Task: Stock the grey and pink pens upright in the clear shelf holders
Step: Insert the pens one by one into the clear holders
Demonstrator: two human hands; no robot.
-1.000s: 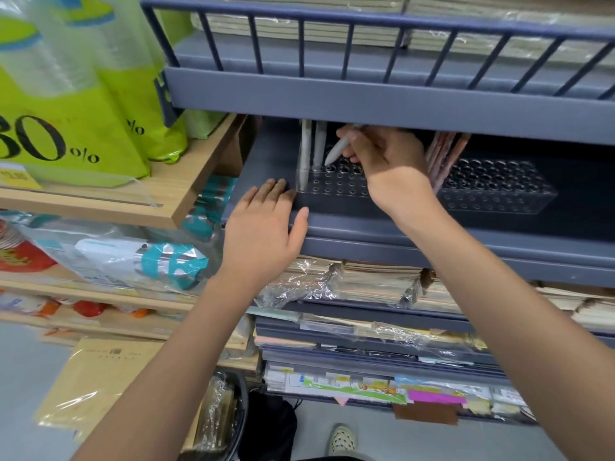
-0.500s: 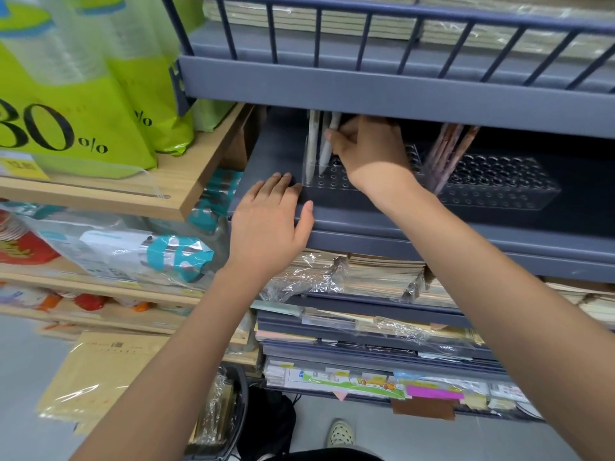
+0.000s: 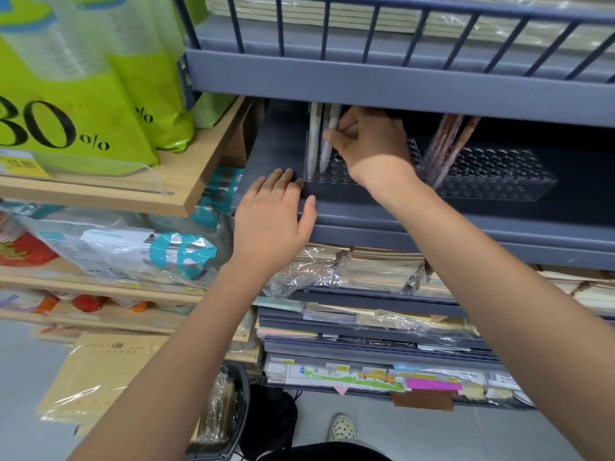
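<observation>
Right hand (image 3: pixel 369 148) pinches grey pen (image 3: pixel 324 158) between thumb and curled fingers; pen upright at left end of left clear holder (image 3: pixel 332 180), just beside second grey pen (image 3: pixel 312 141). Left hand (image 3: pixel 273 221) flat, fingers straight, resting on front edge of grey shelf (image 3: pixel 432 227), holding nothing. Pink pens (image 3: pixel 447 148) lean at left end of right clear holder (image 3: pixel 499 176)
</observation>
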